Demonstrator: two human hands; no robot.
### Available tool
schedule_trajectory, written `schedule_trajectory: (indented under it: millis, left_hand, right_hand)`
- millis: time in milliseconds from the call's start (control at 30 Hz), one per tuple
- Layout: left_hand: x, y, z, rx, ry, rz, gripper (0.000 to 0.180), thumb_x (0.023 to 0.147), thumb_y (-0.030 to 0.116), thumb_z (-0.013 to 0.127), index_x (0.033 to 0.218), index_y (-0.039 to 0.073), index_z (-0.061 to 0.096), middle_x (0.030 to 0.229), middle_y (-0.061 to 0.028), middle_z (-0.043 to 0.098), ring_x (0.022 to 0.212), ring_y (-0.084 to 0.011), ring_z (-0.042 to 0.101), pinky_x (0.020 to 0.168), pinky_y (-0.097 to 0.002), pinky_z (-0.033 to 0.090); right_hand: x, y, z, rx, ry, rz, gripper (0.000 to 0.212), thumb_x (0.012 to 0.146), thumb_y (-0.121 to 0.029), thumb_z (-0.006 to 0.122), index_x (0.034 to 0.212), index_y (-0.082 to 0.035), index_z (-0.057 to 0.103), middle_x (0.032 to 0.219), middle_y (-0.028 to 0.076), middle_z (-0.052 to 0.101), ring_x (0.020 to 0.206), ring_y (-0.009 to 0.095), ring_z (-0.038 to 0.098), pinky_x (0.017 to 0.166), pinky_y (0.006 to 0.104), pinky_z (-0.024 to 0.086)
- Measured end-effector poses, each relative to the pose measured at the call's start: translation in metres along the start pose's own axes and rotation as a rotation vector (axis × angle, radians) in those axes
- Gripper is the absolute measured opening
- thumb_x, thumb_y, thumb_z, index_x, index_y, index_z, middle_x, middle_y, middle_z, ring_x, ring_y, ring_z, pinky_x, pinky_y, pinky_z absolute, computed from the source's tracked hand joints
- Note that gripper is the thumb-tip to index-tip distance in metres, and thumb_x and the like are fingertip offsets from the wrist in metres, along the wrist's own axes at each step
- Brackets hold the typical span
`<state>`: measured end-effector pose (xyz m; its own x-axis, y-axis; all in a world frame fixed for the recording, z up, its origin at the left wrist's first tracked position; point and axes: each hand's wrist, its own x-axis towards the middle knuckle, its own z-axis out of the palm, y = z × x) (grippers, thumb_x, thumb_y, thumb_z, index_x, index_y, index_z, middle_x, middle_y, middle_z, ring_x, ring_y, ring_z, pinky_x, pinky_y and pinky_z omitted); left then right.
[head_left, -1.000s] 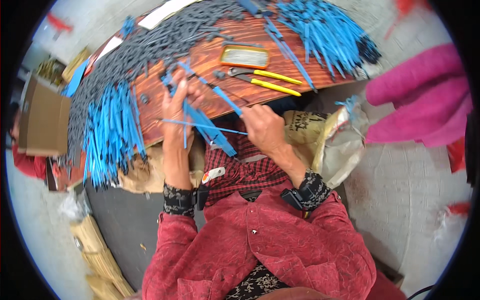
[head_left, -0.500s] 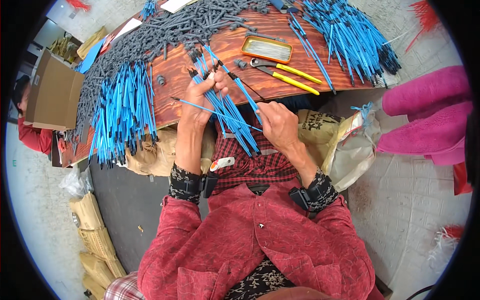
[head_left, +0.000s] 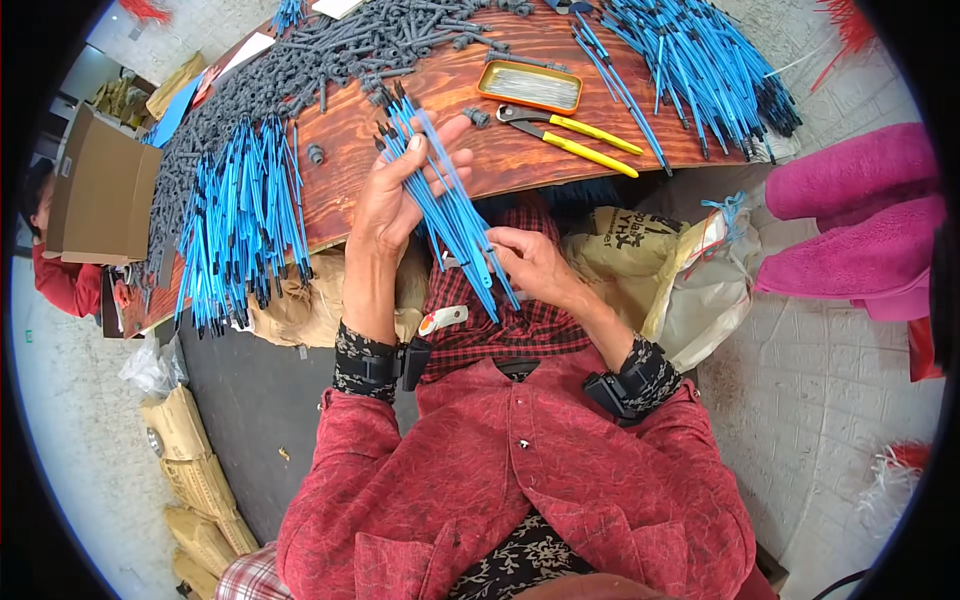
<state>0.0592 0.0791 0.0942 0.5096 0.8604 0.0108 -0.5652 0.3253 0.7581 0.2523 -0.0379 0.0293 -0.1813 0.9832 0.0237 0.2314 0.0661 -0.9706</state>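
Observation:
A bundle of thin blue tubes point(head_left: 455, 230) with black ends slants in front of me, over the checked cloth on my lap. My left hand point(head_left: 385, 205) holds the bundle, its thumb pressed across the upper part while the other fingers stretch out behind. One tube at the bundle's right side looks smeared by motion near those fingers. My right hand point(head_left: 535, 268) is closed in a pinch at the right side of the bundle's lower half, on a blue tube. What lies under its curled fingers is hidden.
Grey plastic fittings point(head_left: 330, 55) are heaped along the table point(head_left: 340, 190). Blue tubes lie in piles at left point(head_left: 245, 215) and right point(head_left: 700, 75). Yellow-handled pliers point(head_left: 585, 150) and a tin of thin wires point(head_left: 530, 85) lie near the edge. A cardboard box point(head_left: 105, 190) stands far left.
The loose tube that crossed the bundle and the one angled toward my right hand now lie along the bundle. My left fingers have opened outward; my right hand has shifted slightly down and left.

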Motion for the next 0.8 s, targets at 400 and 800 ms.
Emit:
schedule_trajectory:
  millis: [400, 800]
  left_hand:
    - [0.005, -0.013, -0.013, -0.161, -0.146, 0.054, 0.042, 0.1, 0.03, 0.06, 0.132, 0.004, 0.052, 0.129, -0.0216, 0.062, 0.114, -0.0348, 0.064, 0.103, -0.05, 0.051]
    - [-0.029, -0.001, 0.045, 0.01, -0.265, 0.026, 0.034, 0.1, 0.017, 0.056, 0.13, 0.002, 0.052, 0.124, -0.0278, 0.063, 0.112, -0.0419, 0.065, 0.095, -0.0574, 0.054]
  right_hand:
    - [0.004, 0.007, 0.005, -0.14, 0.076, -0.08, 0.021, 0.093, -0.022, 0.057, 0.102, -0.007, 0.068, 0.081, 0.017, 0.067, 0.077, 0.035, 0.067, 0.068, 0.0431, 0.051]
    - [0.027, -0.042, -0.017, 0.376, -0.09, -0.265, 0.074, 0.08, -0.046, 0.081, 0.133, -0.003, 0.054, 0.118, 0.015, 0.064, 0.111, 0.027, 0.063, 0.094, 0.0379, 0.05]
